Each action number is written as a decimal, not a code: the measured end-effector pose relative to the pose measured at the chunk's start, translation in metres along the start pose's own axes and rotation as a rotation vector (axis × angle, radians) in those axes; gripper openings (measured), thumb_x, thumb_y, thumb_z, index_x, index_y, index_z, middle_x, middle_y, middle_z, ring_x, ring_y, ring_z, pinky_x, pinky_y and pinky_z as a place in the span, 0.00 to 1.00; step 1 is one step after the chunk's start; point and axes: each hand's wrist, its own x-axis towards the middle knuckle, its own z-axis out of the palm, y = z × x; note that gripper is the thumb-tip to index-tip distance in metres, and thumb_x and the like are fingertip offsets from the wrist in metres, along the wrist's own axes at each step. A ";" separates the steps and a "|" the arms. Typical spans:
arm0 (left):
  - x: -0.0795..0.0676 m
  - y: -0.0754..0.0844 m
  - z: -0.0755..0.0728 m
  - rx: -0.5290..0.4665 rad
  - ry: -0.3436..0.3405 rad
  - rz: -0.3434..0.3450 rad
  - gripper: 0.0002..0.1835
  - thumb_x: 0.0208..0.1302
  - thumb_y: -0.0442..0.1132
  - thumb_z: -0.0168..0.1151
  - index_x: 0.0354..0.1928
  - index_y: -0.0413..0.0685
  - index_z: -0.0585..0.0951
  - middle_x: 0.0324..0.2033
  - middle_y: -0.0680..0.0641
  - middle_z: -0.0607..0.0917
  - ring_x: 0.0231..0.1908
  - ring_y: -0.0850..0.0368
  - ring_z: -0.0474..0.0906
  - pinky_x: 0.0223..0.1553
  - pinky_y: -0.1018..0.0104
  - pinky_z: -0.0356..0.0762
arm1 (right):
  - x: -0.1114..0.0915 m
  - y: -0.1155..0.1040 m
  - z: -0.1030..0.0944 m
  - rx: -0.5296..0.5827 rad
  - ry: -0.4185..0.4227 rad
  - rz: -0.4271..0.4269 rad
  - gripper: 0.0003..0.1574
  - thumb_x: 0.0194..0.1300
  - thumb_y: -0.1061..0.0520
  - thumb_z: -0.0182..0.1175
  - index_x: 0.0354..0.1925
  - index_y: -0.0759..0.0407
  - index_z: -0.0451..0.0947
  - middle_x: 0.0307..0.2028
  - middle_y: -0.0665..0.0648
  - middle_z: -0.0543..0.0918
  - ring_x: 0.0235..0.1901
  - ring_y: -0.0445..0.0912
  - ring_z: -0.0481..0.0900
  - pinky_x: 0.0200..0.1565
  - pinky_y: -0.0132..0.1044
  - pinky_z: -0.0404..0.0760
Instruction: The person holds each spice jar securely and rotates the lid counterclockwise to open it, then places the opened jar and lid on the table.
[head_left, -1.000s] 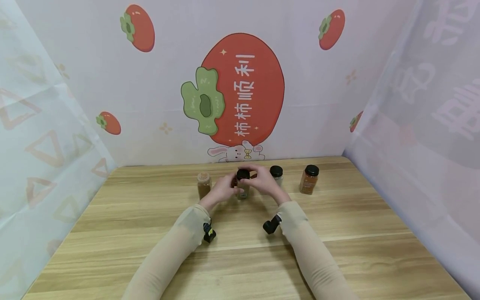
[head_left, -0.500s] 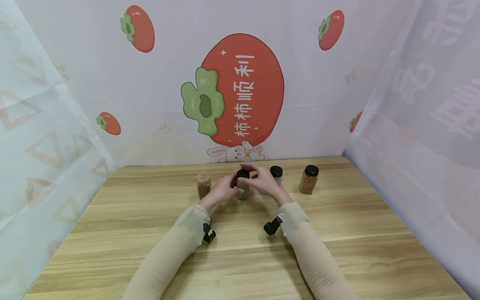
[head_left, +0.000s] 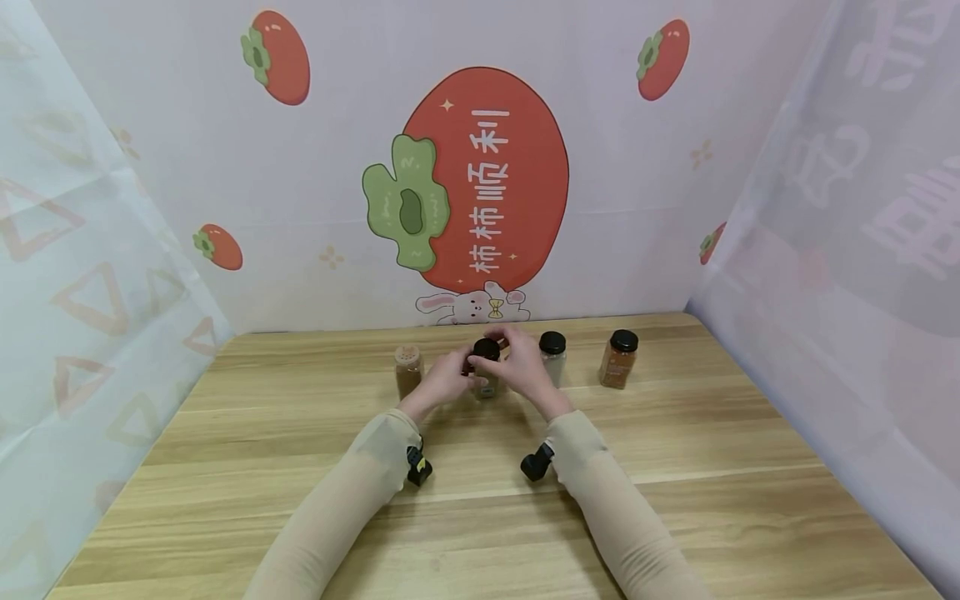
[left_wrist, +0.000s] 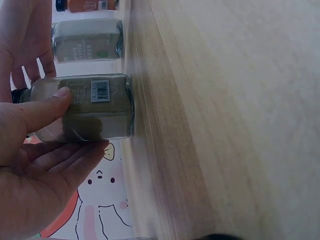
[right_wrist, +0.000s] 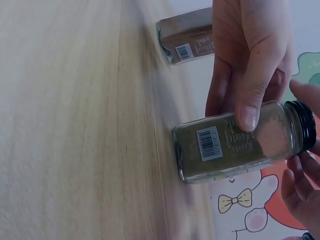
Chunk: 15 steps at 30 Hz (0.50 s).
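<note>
A square glass spice jar [head_left: 487, 388] with greenish-brown powder and a black screw lid [right_wrist: 303, 126] stands upright near the back of the table. My left hand [head_left: 446, 380] holds the jar's body, its thumb flat across the label side and its fingers behind the glass, as the left wrist view shows. Around the lid, my right hand [head_left: 525, 367] has its thumb and fingers curled, gripping it from both sides. The lid sits on the jar's neck. A barcode sticker [right_wrist: 209, 143] shows on the glass near the base.
Left of my hands stands a jar [head_left: 408, 375] of brown powder with a tan perforated top. To the right are a black-lidded jar [head_left: 553, 345] of greyish powder and another [head_left: 618, 360] of orange-red powder. The wooden table [head_left: 465, 525] meets a printed cloth backdrop behind.
My right hand has turned around the lid, its thumb now farther left and its wrist swung slightly left and inward. The left hand and the jar stay in place.
</note>
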 end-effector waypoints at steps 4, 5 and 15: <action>0.000 0.000 0.000 0.000 -0.002 0.000 0.19 0.57 0.41 0.68 0.48 0.45 0.75 0.34 0.47 0.80 0.35 0.55 0.74 0.37 0.62 0.73 | 0.000 0.000 0.001 -0.023 0.018 -0.017 0.29 0.52 0.46 0.71 0.48 0.59 0.77 0.42 0.56 0.80 0.41 0.48 0.76 0.45 0.44 0.79; 0.000 0.001 0.000 0.001 -0.002 0.001 0.19 0.58 0.41 0.68 0.48 0.46 0.75 0.34 0.47 0.80 0.35 0.55 0.74 0.36 0.62 0.73 | 0.000 0.000 0.000 -0.023 0.019 -0.020 0.29 0.52 0.46 0.71 0.48 0.59 0.77 0.42 0.55 0.80 0.41 0.48 0.77 0.44 0.43 0.79; 0.001 -0.001 -0.001 0.005 -0.007 0.000 0.20 0.58 0.42 0.68 0.50 0.46 0.75 0.40 0.46 0.82 0.41 0.54 0.77 0.43 0.59 0.76 | 0.002 -0.002 -0.009 -0.013 -0.044 -0.029 0.28 0.54 0.48 0.70 0.50 0.60 0.79 0.45 0.57 0.82 0.42 0.50 0.79 0.41 0.43 0.80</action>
